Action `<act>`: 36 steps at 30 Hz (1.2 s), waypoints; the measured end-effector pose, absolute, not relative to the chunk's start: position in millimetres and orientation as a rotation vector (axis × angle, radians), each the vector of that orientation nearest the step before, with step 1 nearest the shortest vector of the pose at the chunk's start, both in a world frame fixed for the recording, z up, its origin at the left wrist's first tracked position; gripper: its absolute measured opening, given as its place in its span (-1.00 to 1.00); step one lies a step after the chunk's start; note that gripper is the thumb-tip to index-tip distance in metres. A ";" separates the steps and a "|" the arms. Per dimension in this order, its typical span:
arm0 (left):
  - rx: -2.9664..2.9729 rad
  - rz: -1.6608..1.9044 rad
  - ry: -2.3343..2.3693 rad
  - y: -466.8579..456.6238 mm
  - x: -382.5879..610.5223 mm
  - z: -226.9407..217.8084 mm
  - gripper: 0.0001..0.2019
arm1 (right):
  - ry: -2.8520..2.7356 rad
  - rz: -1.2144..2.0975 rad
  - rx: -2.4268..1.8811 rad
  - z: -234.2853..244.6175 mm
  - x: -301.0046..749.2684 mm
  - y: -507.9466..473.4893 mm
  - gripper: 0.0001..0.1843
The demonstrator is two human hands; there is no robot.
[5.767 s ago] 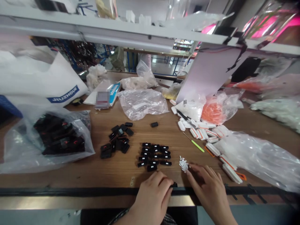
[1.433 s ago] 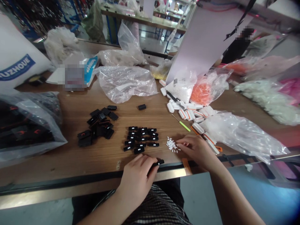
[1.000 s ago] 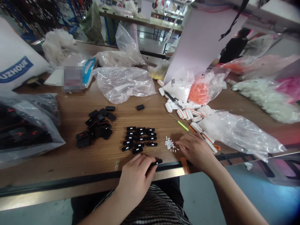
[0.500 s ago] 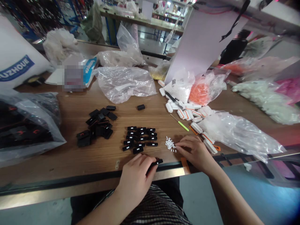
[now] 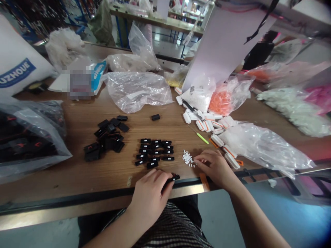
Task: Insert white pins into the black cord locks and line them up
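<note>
My left hand (image 5: 152, 189) is closed round a black plastic connector housing (image 5: 175, 178) at the table's front edge; a white dot shows on the housing's exposed end. At the right edge of a little heap of small white plugs (image 5: 187, 157), my right hand (image 5: 213, 167) has its thumb and forefinger pinched together. What lies between those fingertips is too small to make out. Beyond my left hand, several black connector housings with white dots (image 5: 156, 152) lie in rough rows. A jumbled pile of black housings (image 5: 110, 136) is farther left.
One black housing (image 5: 155, 117) lies alone behind the rows. A green-handled pick (image 5: 202, 138) rests near white and orange connectors (image 5: 207, 125). Clear plastic bags (image 5: 139, 92) line the back, with a bag of black parts (image 5: 28, 137) at left and another bag (image 5: 266, 148) at right.
My right hand's fingertips have drawn closer together at the edge of the white plugs. My left hand keeps the housing in nearly the same place. The view has shifted slightly.
</note>
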State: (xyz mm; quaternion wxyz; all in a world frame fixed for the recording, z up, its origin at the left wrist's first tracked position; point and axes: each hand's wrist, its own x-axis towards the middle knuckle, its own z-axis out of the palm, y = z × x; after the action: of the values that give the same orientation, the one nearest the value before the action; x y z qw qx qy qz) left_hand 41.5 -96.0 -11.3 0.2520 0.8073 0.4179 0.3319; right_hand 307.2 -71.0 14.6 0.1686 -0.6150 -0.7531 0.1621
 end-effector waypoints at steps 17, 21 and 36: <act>2.208 0.845 1.149 -96.4 40.1 -11.6 -0.94 | -2.125 0.755 -1.440 22.4 237.5 -104.8 -0.88; 2.199 0.821 1.152 -96.7 39.9 -10.7 -0.95 | -2.167 0.674 -1.418 22.9 235.0 -103.2 -0.90; 2.207 0.855 1.144 -96.7 40.2 -11.9 -0.94 | -2.375 0.397 -1.316 29.6 236.1 -104.8 -0.84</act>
State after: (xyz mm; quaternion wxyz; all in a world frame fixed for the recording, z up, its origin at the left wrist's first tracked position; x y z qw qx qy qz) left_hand 40.2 -96.7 -11.9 0.2538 0.8120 0.4208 0.3147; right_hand 236.1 -104.8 29.6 0.1974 -0.4700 -0.8486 0.1417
